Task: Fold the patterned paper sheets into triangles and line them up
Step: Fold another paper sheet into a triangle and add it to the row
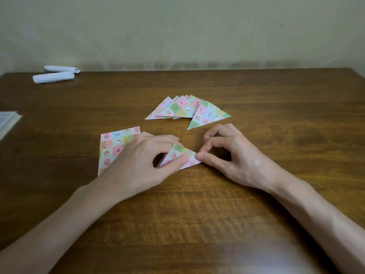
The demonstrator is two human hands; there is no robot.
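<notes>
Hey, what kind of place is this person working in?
Probably an ordinary room at home, though I can't be sure. A brown wooden table stands before a bare pale wall, and on it lie patterned paper triangles, flat patterned sheets and two white rolled bundles.

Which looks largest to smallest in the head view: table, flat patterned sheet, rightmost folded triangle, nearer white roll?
1. table
2. flat patterned sheet, partly under the left hand
3. rightmost folded triangle and nearer white roll: these look close, and the roll lies farther away, so unranked.
</notes>
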